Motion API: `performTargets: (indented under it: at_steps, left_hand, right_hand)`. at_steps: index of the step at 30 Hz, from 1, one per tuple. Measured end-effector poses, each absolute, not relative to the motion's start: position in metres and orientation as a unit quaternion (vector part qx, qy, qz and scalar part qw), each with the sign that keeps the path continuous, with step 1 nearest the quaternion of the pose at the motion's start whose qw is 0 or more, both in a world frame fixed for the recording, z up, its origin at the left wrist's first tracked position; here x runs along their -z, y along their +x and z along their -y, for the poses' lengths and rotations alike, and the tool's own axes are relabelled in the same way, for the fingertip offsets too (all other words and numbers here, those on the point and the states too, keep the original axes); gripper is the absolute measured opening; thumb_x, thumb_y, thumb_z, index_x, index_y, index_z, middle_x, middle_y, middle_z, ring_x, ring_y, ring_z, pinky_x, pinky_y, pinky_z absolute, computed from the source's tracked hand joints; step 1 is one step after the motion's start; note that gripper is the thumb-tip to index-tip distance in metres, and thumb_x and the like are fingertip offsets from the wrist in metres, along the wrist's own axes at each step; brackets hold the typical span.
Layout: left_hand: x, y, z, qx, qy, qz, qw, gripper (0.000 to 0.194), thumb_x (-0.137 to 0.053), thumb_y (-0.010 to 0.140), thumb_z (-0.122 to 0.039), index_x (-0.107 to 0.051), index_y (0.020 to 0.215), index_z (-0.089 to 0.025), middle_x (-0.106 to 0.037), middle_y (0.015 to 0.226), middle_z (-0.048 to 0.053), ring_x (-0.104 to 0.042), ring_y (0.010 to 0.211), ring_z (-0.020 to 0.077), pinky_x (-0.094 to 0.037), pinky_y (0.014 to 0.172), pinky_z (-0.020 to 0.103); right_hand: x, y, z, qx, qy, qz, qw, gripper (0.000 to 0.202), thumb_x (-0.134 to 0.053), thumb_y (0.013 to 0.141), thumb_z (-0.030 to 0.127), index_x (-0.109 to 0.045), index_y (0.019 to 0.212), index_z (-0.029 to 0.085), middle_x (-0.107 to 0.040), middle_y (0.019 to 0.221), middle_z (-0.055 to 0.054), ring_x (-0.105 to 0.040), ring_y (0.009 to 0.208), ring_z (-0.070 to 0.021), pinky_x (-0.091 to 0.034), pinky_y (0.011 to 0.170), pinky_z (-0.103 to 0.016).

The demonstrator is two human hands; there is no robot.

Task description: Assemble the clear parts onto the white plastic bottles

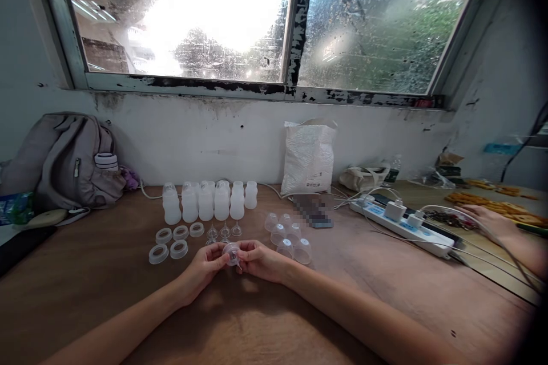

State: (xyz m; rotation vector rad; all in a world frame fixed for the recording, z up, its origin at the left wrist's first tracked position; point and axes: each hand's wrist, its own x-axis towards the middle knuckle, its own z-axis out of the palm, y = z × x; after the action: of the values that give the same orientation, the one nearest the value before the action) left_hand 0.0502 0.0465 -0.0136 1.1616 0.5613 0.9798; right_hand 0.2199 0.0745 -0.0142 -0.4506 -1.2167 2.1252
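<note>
Between my two hands is a clear bottle collar ring with a teat (pixel 232 253) in it, held just above the brown table. My left hand (pixel 209 267) pinches its left edge with thumb and fingers. From the other side, the closed fingers of my right hand (pixel 257 259) grip the teat end, partly hiding it. Several loose teats (pixel 225 230) stand behind my hands. To the left lie several ring collars (pixel 158 253). Frosted baby bottles (pixel 172 205) line up in rows further back. Several clear dome caps (pixel 302 251) sit right of my right hand.
A white power strip (pixel 402 227) with plugs and cables lies to the right. Another person's hand (pixel 492 222) rests near yellow items (pixel 496 209) at far right. A grey backpack (pixel 72 159) and a white plastic bag (pixel 309 157) lean against the wall.
</note>
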Motion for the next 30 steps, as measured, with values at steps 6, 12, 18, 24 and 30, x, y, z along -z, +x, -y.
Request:
performTargets:
  at_steps: [6,12,18,24,30]
  left_hand:
    - [0.0162,0.0506,-0.0463,-0.456,0.527,-0.287,0.657,0.021,-0.062,0.073,-0.028,-0.059,0.086,-0.012,-0.066,0.083,0.008,-0.059,0.081,0.0203,-0.041,0.079,0.031]
    - [0.0103,0.0503,-0.0431,-0.432,0.523,-0.255,0.689,0.019,-0.059,0.076,-0.028,-0.059,0.084,-0.012,-0.065,0.079,0.007,-0.06,0.077,0.02,-0.041,0.08,0.033]
    - [0.0106,0.0497,-0.0422,-0.421,0.53,-0.243,0.694,0.017,-0.058,0.077,-0.028,-0.059,0.083,-0.012,-0.065,0.08,0.008,-0.059,0.08,0.0202,-0.04,0.079,0.032]
    - [0.0101,0.0501,-0.0415,-0.417,0.531,-0.246,0.696,0.021,-0.058,0.076,-0.03,-0.06,0.086,-0.012,-0.066,0.081,0.008,-0.059,0.082,0.0208,-0.041,0.079,0.031]
    - [0.0085,0.0513,-0.0413,-0.414,0.527,-0.238,0.703,0.027,-0.059,0.075,-0.035,-0.061,0.089,-0.012,-0.066,0.081,0.009,-0.059,0.083,0.0216,-0.04,0.081,0.033]
  right_hand:
    - [0.0146,0.2208,-0.0752,-0.815,-0.171,0.452,0.318,0.026,-0.07,0.064,0.019,-0.062,0.084,0.006,-0.054,0.067,-0.001,-0.044,0.055,-0.0056,-0.037,0.058,-0.022]
    - [0.0137,0.2215,-0.0739,-0.812,-0.166,0.462,0.315,0.021,-0.069,0.065,0.016,-0.061,0.083,0.007,-0.055,0.069,-0.001,-0.044,0.055,-0.005,-0.037,0.058,-0.022]
    - [0.0149,0.2227,-0.0753,-0.818,-0.166,0.459,0.303,0.022,-0.072,0.062,0.018,-0.062,0.079,0.007,-0.055,0.067,-0.001,-0.046,0.058,-0.0058,-0.035,0.056,-0.02]
    - [0.014,0.2238,-0.0767,-0.816,-0.163,0.467,0.3,0.02,-0.071,0.064,0.02,-0.062,0.076,0.007,-0.057,0.062,0.001,-0.037,0.042,-0.0006,-0.036,0.057,-0.021]
    - [0.0114,0.2231,-0.0761,-0.81,-0.18,0.467,0.305,0.019,-0.071,0.064,0.022,-0.063,0.074,0.008,-0.058,0.062,0.002,-0.034,0.039,0.0009,-0.036,0.057,-0.021]
